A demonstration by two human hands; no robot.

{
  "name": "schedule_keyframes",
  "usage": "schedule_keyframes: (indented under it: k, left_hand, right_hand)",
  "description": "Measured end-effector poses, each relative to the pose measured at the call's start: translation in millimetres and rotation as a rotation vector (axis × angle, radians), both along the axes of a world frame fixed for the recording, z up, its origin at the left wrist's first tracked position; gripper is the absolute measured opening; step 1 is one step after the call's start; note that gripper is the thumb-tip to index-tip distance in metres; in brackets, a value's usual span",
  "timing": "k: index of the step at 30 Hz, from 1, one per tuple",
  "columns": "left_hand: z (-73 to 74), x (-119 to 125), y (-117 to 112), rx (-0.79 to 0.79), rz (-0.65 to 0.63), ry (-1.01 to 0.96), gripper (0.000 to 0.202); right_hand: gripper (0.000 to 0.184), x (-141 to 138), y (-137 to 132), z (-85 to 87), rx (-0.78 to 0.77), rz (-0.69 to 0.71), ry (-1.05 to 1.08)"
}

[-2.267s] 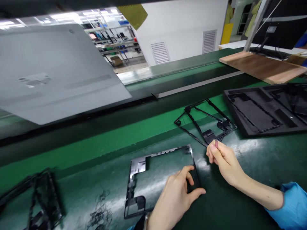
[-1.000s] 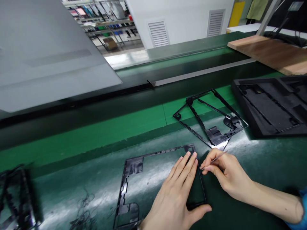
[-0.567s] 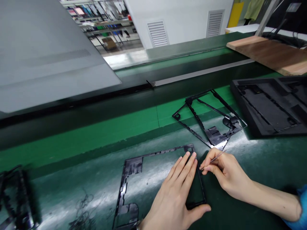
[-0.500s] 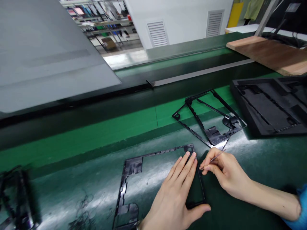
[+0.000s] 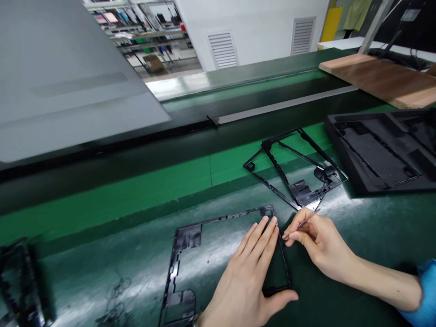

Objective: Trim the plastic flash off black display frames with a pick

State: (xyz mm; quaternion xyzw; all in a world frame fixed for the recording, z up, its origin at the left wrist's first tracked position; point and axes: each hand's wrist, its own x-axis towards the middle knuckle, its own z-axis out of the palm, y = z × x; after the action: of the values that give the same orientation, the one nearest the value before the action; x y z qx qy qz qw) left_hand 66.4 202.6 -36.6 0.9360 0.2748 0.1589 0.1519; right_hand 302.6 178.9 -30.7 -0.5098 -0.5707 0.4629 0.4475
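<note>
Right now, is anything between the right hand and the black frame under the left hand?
Nothing visible: the right hand, pinching a thin tool, is beside the right edge of the black frame. The left hand lies over it, not between.

Near frame (image 5: 188,236) partly hidden, tray (image 5: 363,179) cut off

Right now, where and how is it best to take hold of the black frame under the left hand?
Probably at the far-left corner of the black frame, coming from the left: there its thin rim widens into a plate, giving more surface. No hand covers it, while the left hand lies over the right side, with the right hand close by. It seems to lie flat.
</note>
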Motion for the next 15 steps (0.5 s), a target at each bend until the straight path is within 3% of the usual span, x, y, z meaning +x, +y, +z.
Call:
schedule_keyframes:
  k: [15]
  left_hand:
    - [-0.7, 0.9, -0.5, 0.004, 0.001, -0.013, 0.114]
  right_hand:
    - [0.014, -0.6, -0.4, 1.4, 0.004, 0.038, -0.014]
